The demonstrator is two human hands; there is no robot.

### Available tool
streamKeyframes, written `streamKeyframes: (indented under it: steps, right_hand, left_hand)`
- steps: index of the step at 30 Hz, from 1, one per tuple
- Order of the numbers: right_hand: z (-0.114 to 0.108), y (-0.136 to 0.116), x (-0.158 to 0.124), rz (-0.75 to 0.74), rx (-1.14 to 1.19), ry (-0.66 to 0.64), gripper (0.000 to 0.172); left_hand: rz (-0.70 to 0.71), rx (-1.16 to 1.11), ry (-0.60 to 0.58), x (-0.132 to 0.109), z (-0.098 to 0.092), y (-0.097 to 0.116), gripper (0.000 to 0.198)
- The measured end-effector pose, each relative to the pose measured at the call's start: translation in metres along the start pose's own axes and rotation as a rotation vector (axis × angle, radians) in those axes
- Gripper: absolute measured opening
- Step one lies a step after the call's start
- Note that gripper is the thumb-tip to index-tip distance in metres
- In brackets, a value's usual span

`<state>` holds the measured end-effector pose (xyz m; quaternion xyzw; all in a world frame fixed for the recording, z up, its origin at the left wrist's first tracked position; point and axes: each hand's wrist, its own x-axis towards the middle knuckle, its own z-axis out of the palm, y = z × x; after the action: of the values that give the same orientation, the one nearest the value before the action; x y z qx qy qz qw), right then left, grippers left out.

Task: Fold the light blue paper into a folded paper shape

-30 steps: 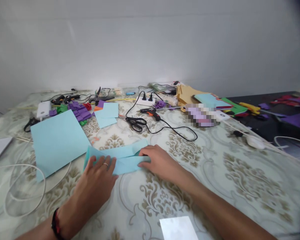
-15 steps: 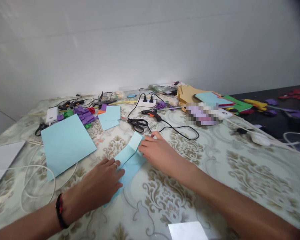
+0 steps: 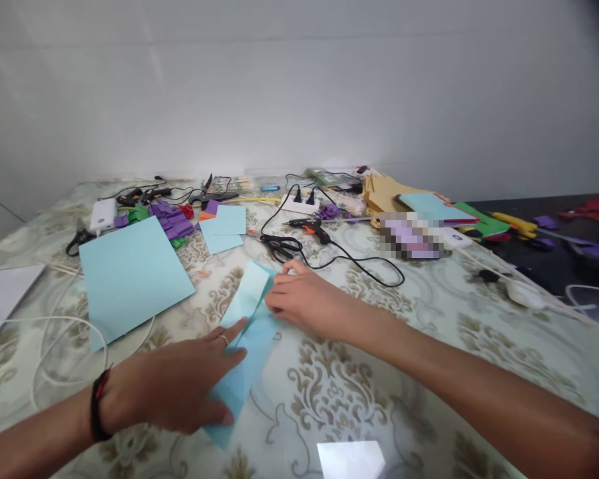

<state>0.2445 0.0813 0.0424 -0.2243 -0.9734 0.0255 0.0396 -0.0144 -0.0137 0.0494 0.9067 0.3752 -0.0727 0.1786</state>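
A partly folded light blue paper [image 3: 252,352] lies on the patterned tablecloth in front of me, one strip of it turned over along its upper left side. My left hand [image 3: 184,379] rests on its lower left part, fingers spread and pressing it down. At the far right edge of the sheet, my right hand [image 3: 299,299] has its fingers curled and closed on the paper; the fingertips are partly hidden. A larger light blue sheet [image 3: 134,276] lies flat to the left.
Beyond my hands are black scissors [image 3: 279,246], a glue gun [image 3: 309,228] with its cord, and a white power strip [image 3: 299,205]. Small blue paper pieces [image 3: 224,229] and purple folded bits [image 3: 168,219] lie back left. A white cable [image 3: 70,319] loops at left.
The blue paper has turned to stand more upright in view, its near corner now lower. My left hand's fingers have spread out flatter; my right hand has shifted slightly left.
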Motion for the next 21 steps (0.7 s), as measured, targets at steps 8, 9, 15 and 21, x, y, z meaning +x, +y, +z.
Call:
streamKeyframes:
  steps: [8,9,15,21]
  right_hand:
    - [0.003,0.003,0.003,-0.274,-0.196,0.244,0.036]
    - [0.006,0.002,0.002,-0.272,-0.2,0.271,0.035]
    - [0.022,0.001,-0.007,-0.16,-0.176,0.391,0.03]
    - [0.031,-0.002,-0.016,0.007,-0.098,0.385,0.02]
  left_hand:
    - [-0.356,-0.097,0.244,0.048,0.017,0.005,0.03]
    - [-0.38,-0.102,0.282,0.054,0.022,0.006,0.024]
    - [-0.395,-0.14,0.357,0.07,0.04,0.003,0.003]
    - [-0.361,-0.149,0.41,0.07,0.055,0.002,0.018]
